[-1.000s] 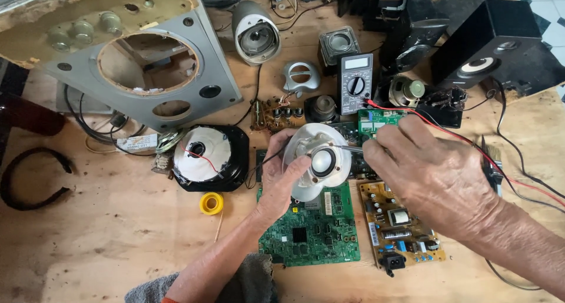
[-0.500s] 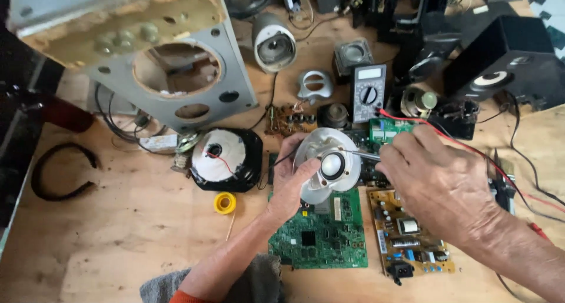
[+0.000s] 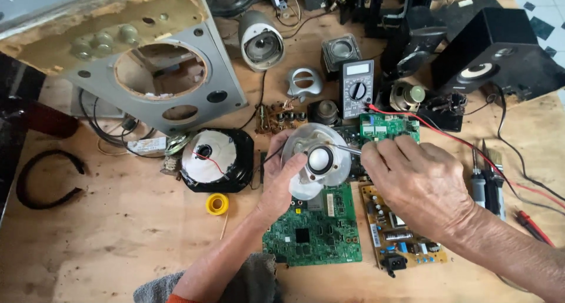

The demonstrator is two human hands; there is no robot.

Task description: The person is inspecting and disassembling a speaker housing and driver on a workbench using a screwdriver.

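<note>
The small speaker driver [image 3: 316,160], a round silvery metal frame with a pale domed centre ringed in black, is held up just above the green circuit board [image 3: 315,227], which lies on the wooden table [image 3: 106,250]. The left hand [image 3: 281,176] is closed around the driver's left rim, thumb across the front. The right hand [image 3: 419,179] is pinched shut on a thin metal probe [image 3: 347,150], whose tip meets the right edge of the driver; I cannot tell whether it touches a terminal. To judge by this, the work is midway: the driver is already out of any housing and is being probed, while nothing shows a finished joint or a refitted part. Right of the green circuit board lies a yellowish power board [image 3: 399,237] crowded with small parts and a black socket. Above the driver stands a dark multimeter [image 3: 357,89] with a round dial, and a red lead [image 3: 447,135] runs from it towards the right. Left of the driver sits a larger black speaker [image 3: 216,160], face down, with a shiny round magnet plate and a red wire. Below that lies a small yellow reel [image 3: 216,204]. Further left and above, a grey speaker cabinet panel [image 3: 147,73] with round cut-outs shows raw chipboard edges. A glossy black speaker box [image 3: 500,56] stands to the far right of the multimeter.
</note>
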